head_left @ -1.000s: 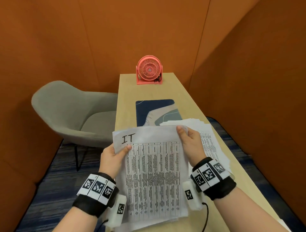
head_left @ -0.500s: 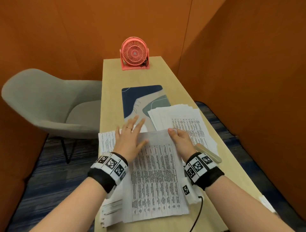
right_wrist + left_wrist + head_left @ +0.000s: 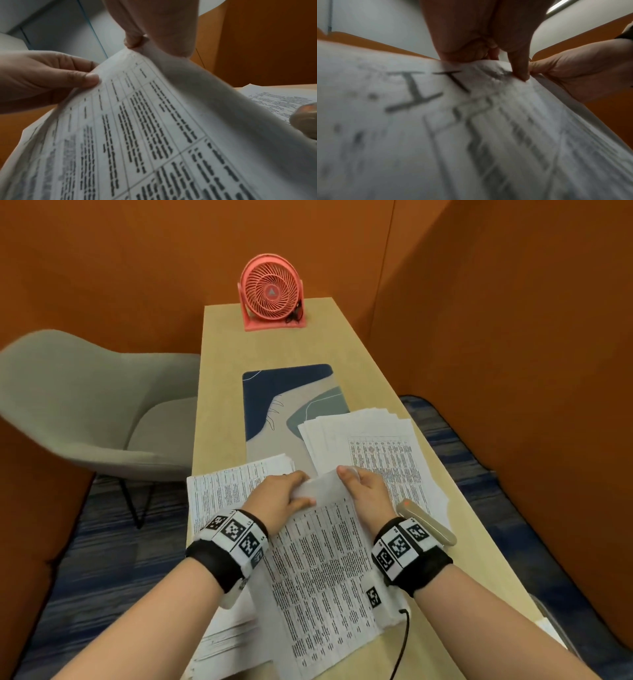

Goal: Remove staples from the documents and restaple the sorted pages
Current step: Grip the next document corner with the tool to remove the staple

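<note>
Both hands, left hand (image 3: 284, 494) and right hand (image 3: 363, 491), pinch the printed sheets' (image 3: 325, 577) top edge, just beside the beige stapler (image 3: 428, 523). The paper looks thin, floppy and easily creased. Best gripped at the corners.

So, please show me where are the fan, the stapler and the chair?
fan (image 3: 270, 291): head view, grille centre.
stapler (image 3: 432, 522): head view, middle of its beige body.
chair (image 3: 68, 392): head view, backrest.

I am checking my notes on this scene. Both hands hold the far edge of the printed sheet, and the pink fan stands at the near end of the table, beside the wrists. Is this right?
Not quite. The head view shows the pink fan at the far end of the table, against the orange wall, not beside the wrists. The rest stands: the left hand and right hand both hold the far edge of the printed sheet.
</note>
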